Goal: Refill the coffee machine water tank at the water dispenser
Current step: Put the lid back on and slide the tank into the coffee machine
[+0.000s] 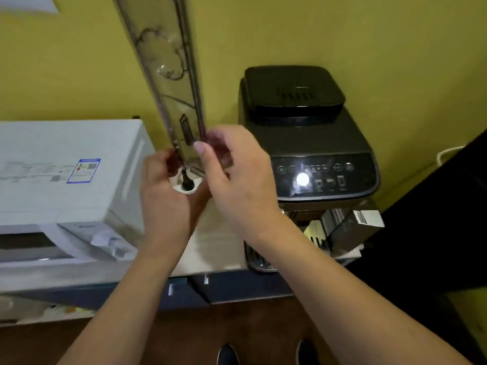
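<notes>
Because the tall clear water tank (168,75) is slim and top-heavy, the left hand (164,191) and right hand (237,175) are both gripping its base, holding it upright between microwave (66,164) and coffee machine (311,143).

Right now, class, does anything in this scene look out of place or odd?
Only the clear water tank: both hands hold it in the air beside the coffee machine, not seated in it. No spill or damage shows.

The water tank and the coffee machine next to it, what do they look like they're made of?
Water tank: probably clear, smoke-tinted hard plastic; the wall and the fingers show through it, and it glints. Coffee machine: seemingly dark matte plastic, with a glossy control panel reflecting light.
</notes>
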A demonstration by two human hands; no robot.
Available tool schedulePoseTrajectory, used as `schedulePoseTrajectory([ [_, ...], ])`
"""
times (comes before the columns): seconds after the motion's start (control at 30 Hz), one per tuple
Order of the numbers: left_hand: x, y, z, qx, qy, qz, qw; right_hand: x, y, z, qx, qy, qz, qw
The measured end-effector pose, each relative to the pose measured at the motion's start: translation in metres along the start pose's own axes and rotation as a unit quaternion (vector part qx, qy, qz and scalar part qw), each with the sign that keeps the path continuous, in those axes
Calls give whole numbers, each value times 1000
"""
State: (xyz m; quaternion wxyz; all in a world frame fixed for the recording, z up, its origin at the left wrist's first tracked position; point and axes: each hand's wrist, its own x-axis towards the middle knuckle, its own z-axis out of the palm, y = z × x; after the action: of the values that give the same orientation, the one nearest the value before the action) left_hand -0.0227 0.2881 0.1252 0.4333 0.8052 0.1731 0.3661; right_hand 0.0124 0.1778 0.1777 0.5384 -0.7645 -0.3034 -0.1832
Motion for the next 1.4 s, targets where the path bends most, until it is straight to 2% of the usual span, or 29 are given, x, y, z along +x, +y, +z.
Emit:
schedulePoseTrajectory([
  [0.13,4,63,40,40,-33,85,995,20,15,-71,-5,90,3,996],
  [0.3,-14,123,99,45,-44,163,985,26,41,-157,14,135,21,991],
  [0.53,-54,182,193,23,-58,192,979,19,93,-258,9,190,16,982],
  [0.67,-79,203,246,69,-85,172,979,12,132,-306,11,191,41,981],
  [0.77,-105,209,281,124,-128,136,975,10,178,-328,-15,151,116,982],
  [0.83,-121,203,298,183,-185,93,961,10,218,-332,-56,77,212,972],
  [0.93,-133,185,318,291,-270,43,917,5,275,-318,-81,-66,349,931],
  [1.0,-133,173,330,355,-297,14,886,2,302,-300,-86,-139,399,902],
  [1.1,-125,158,344,412,-271,-14,870,11,322,-270,-92,-187,419,884],
  [1.2,-112,151,351,442,-249,-23,862,31,327,-248,-114,-205,390,891],
  [1.4,-108,144,358,489,-273,-42,827,40,324,-237,-173,-254,338,890],
])
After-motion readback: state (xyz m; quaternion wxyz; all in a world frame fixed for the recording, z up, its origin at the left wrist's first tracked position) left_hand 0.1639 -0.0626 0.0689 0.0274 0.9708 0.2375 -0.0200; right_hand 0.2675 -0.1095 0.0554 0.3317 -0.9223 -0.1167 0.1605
